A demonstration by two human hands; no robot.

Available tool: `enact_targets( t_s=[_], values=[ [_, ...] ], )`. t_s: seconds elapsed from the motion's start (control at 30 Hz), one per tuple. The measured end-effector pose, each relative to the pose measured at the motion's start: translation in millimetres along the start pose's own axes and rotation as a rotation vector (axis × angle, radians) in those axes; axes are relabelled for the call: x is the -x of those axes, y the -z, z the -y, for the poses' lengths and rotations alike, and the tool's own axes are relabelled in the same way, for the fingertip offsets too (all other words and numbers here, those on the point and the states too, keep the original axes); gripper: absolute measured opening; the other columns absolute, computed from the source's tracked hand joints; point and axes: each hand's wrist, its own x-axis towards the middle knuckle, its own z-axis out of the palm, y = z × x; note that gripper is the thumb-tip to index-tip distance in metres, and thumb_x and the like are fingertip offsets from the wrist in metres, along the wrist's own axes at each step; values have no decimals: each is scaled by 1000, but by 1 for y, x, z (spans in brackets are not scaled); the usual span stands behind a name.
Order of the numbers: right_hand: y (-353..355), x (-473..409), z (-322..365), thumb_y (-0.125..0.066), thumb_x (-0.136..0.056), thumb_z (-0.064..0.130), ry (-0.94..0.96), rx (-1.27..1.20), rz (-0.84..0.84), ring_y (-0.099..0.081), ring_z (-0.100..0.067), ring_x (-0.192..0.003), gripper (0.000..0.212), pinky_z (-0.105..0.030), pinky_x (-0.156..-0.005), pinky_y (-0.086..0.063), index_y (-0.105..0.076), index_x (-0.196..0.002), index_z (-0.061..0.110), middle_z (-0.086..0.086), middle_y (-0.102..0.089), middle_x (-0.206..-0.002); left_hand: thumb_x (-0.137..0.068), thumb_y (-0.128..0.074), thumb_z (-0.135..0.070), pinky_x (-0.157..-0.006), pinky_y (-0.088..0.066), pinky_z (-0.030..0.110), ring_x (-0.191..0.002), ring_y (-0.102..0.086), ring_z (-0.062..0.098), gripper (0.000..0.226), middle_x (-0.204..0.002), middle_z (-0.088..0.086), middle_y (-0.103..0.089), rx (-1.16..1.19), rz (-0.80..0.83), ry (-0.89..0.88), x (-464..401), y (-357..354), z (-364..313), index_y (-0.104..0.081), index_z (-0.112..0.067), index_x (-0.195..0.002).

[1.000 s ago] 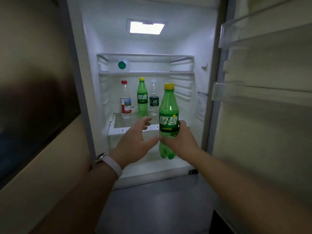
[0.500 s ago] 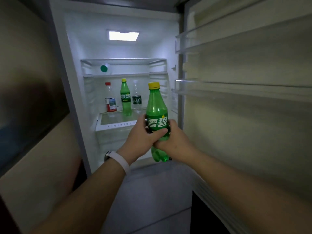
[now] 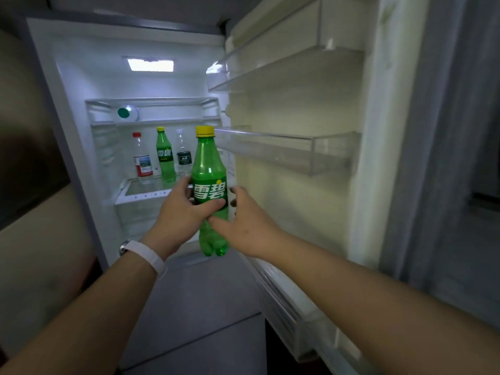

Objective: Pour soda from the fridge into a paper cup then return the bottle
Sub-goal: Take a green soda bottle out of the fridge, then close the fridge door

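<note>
I have the green soda bottle [image 3: 209,185] out of the fridge [image 3: 81,77] and upright in front of the open compartment, yellow cap on top. My left hand [image 3: 181,212] is wrapped round its middle, thumb across the lower edge of the label and fingers curled behind, so that hand looks to be carrying the weight. My right hand [image 3: 249,226] sits just beside the bottle on its right with the fingers spread and loose; the thumb tip touches the bottle below the label, but I judge it is no longer gripping, more likely freed for the fridge door [image 3: 297,117]. I think holding it at the waist keeps it vertical and the cap clear for unscrewing.

The label carries large white Chinese characters, 雪碧, on dark green. A second green bottle [image 3: 165,158] with the same characters stands on the glass shelf [image 3: 140,190] near its back edge, between a red-capped clear bottle [image 3: 142,158] with a red and white label I cannot read and a clear bottle [image 3: 184,158] with a dark label, also illegible. The door shelves look bare. No paper cup is in view, so pouring is not yet begun
</note>
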Motion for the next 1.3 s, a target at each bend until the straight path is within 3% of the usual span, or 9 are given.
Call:
enact_targets(
  t_s=[0.07,0.2,0.33,0.47,0.67,0.83,0.97,1.07,1.3],
  values=[
    [21,23,9,-61,-81,55,77,59,39,-49,8,-90,51,-14,-73,-39,-33,-121,44,21,-43,-102,-50,-86,-40,-71,-57,26,-88,-72,10,64,-98,-12,-74,-7,-21,3,15,-4,-9,-59,-34,-108],
    [62,63,25,-58,-84,53,210,228,74,-45,-13,-120,59,-32,-93,-41,-36,-134,31,2,-44,-135,-67,-87,-12,-63,-53,15,-84,-72,7,52,-93,-13,-74,-34,-51,-35,46,-13,-25,-59,-35,-105],
    [88,95,30,-55,-88,49,312,369,66,-39,-15,-125,63,-33,-98,-37,-35,-142,24,3,-40,-140,-71,-83,-5,-59,-51,12,-76,-70,1,49,-87,-10,-74,-52,-89,-50,78,-19,-44,-58,-29,-104],
    [100,117,31,-53,-91,48,347,454,76,-36,-17,-127,60,-35,-102,-36,-36,-141,20,2,-38,-141,-73,-80,-1,-65,-53,16,-81,-70,4,53,-99,0,-72,-50,-81,-38,105,-20,-61,-56,-11,-120],
    [110,146,36,-49,-92,47,405,625,78,-32,-22,-131,59,-38,-105,-34,-36,-143,21,-2,-35,-147,-73,-83,-8,-77,-57,34,-90,-71,16,54,-104,3,-72,-84,-77,-21,140,-12,-82,-58,-15,-121],
    [119,172,41,-50,-92,46,364,724,33,-32,-22,-133,57,-39,-105,-34,-38,-142,21,-2,-37,-147,-71,-84,-8,-63,-54,17,-82,-72,10,47,-95,-1,-74,-36,-24,-37,163,-6,-91,-60,-21,-110],
    [130,196,42,-50,-91,44,256,789,-5,-32,-21,-134,57,-39,-105,-33,-38,-142,23,-1,-36,-147,-64,-88,-23,-69,-58,25,-88,-72,11,53,-97,-11,-74,-8,39,-19,180,-4,-98,-59,-31,-108],
    [138,214,39,-49,-91,43,180,848,-8,-28,-20,-136,58,-41,-105,-32,-36,-144,23,-1,-33,-150,-54,-87,-41,-77,-57,32,-94,-71,13,66,-103,-9,-73,11,99,-14,193,-6,-101,-59,-35,-113],
    [169,244,27,-48,-92,43,40,946,-67,-14,-19,-140,67,-43,-112,-22,-21,-151,26,0,-19,-157,-53,-88,-35,-72,-56,27,-90,-72,12,65,-101,-6,-74,86,116,-13,229,-25,-100,-60,-28,-112]
  ],
)
